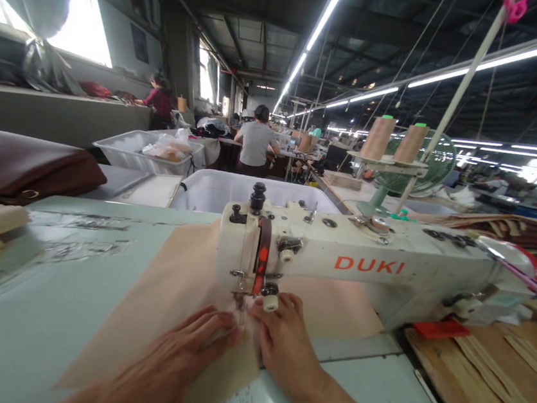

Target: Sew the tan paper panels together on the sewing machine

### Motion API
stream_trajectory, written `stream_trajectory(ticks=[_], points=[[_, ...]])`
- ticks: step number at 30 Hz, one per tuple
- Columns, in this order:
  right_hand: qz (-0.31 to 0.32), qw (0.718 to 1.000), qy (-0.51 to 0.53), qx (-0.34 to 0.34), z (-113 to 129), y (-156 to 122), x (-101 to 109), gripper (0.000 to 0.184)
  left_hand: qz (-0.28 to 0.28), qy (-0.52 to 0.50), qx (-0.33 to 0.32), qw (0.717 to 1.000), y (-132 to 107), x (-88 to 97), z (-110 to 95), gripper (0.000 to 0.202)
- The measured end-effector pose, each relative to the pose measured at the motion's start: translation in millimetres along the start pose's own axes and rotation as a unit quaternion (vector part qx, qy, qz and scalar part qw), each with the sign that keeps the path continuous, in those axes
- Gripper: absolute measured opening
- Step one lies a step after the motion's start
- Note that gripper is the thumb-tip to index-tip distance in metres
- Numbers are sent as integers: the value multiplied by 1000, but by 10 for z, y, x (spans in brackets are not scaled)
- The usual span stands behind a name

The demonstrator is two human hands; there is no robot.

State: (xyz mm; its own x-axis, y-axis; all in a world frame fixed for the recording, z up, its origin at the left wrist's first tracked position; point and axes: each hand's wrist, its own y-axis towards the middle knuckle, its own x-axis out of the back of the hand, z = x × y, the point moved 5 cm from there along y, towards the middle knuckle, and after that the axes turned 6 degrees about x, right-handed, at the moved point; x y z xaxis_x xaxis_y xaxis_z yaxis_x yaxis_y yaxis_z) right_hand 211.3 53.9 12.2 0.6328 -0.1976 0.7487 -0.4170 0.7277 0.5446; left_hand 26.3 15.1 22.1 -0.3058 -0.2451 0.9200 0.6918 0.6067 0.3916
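Note:
A sewing machine marked DUKI stands across the pale green table. A large beige sheet of material lies under its needle and presser foot and spreads to both sides of the machine head. My left hand rests on the sheet, left of the needle, palm down with fingers stretched forward. Close to the right of the needle, my right hand has its fingers bent and drawn together on the sheet's edge, below a white knob. The fingertips of both hands are partly blurred.
Behind the machine stands a white bin. Brown leather-like material lies at left. On the right, a wooden board carries narrow strips and a red tray. Thread cones stand above. A person in grey sits ahead.

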Motion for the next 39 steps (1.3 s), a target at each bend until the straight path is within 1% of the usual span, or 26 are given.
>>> stream_trajectory(ticks=[2, 5, 8, 10, 12, 14, 19, 23, 26, 29, 33, 36, 39], points=[[1, 1000, 5, -2, 8, -3, 11, 39, 9, 12, -5, 1000, 30, 21, -2, 96], [0, 1000, 15, 0, 43, -9, 40, 42, 18, -3, -13, 1000, 71, 82, -51, 89], [1, 1000, 18, 3, 69, -9, 52, 42, 34, -37, 7, 999, 81, 97, -66, 80], [3, 1000, 17, 2, 71, -5, 49, 42, 59, -53, 36, 996, 67, 49, -31, 79], [7, 1000, 14, -3, 61, 1, 42, 41, 94, -75, 67, 990, 47, -30, 29, 83], [11, 1000, 10, -9, 46, 8, 34, 40, 115, -101, 88, 984, 32, -102, 88, 88], [7, 1000, 5, -13, 15, 26, 15, 38, 100, -128, 83, 983, 42, -202, 183, 90], [10, 1000, 1, -19, 14, 33, 7, 33, 112, -124, 85, 982, 53, -274, 237, 92], [13, 1000, -6, -25, 26, 38, 13, 28, 127, -129, 93, 979, 74, -288, 268, 91], [12, 999, -15, -29, 27, 43, 13, 24, 133, -139, 93, 977, 107, -264, 268, 88], [11, 999, -19, -28, 10, 40, -11, 30, 114, -143, 86, 979, 124, -241, 252, 83], [6, 1000, -24, -16, -6, 33, -44, 37, 109, -153, 77, 979, 104, -280, 253, 83], [14, 999, -36, -13, -30, 24, -100, 41, 109, -160, 91, 977, 102, -321, 287, 80]])
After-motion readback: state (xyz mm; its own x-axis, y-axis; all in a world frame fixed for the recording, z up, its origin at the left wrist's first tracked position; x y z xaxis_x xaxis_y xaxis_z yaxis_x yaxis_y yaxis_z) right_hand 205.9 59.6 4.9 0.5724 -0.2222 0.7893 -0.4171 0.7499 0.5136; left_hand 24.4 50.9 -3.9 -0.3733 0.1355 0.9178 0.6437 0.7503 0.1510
